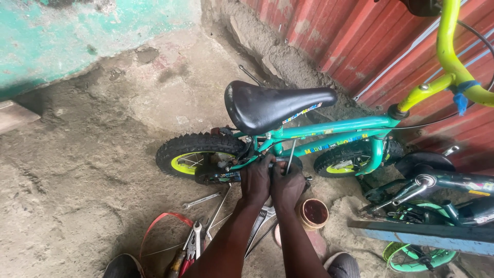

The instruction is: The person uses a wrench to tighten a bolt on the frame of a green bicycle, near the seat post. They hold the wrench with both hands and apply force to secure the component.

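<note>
A small teal children's bicycle (329, 126) with a black saddle (267, 103) and yellow-green rims stands on the ground in front of me. My left hand (256, 177) is closed on the bike's lower frame near the crank and chain guard (218, 174). Right beside it, my right hand (288, 183) grips a thin metal rod-like tool (291, 154) that points up toward the frame. Both hands touch each other just under the saddle. The part they work on is hidden beneath them.
Spanners (200, 201), pliers (193, 247) and a red strap (162, 221) lie on the dirt floor by my feet. A small round tin (314, 213) sits to the right. Another bike (437, 185) lies at right, against a red corrugated wall (360, 36).
</note>
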